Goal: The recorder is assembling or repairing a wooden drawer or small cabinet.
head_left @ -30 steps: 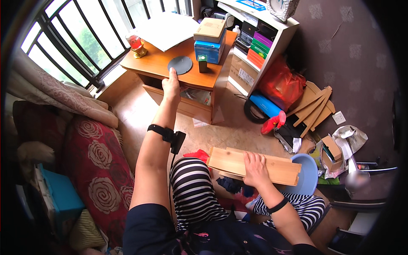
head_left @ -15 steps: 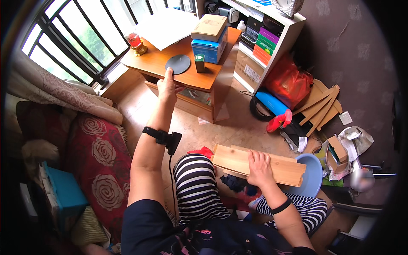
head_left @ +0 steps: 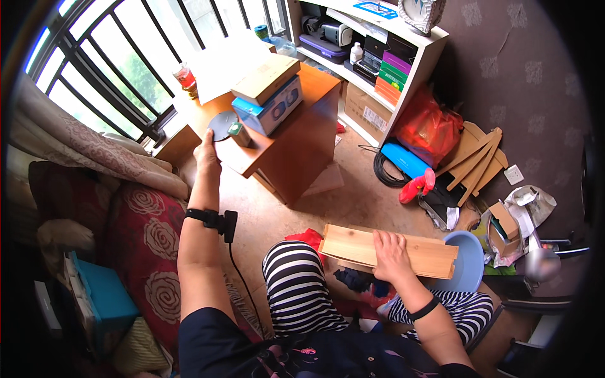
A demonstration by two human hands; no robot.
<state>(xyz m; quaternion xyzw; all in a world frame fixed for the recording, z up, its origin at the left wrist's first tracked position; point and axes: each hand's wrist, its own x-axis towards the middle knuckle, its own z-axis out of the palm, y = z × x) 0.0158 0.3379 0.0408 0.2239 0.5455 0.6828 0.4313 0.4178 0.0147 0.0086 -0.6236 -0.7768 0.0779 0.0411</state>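
My left hand (head_left: pixel 207 154), arm stretched far forward, grips the near left edge of a small wooden desk (head_left: pixel 302 135), thumb on top; its other fingers are mostly hidden. Just beyond the thumb lies a round black disc (head_left: pixel 222 125), beside a small green box (head_left: pixel 239 134). A blue box (head_left: pixel 272 106) with a tan carton (head_left: pixel 266 78) on top stands further back on the desk. My right hand (head_left: pixel 392 255) is closed over light wooden boards (head_left: pixel 422 253) above my lap, which look stacked; its fingertips rest on the upper face.
A blue basin (head_left: pixel 469 261) stands at the boards' right end. A white shelf unit (head_left: pixel 419 69) is behind the desk, with a red bag (head_left: pixel 432 126), wooden strips (head_left: pixel 482 160) and a red spray bottle (head_left: pixel 417 186) nearby. Left is a rose-patterned red cover (head_left: pixel 161 239).
The desk has turned and shifted left with my left hand on its edge, so its right side now faces me more. My right hand and the boards stay nearly in place.
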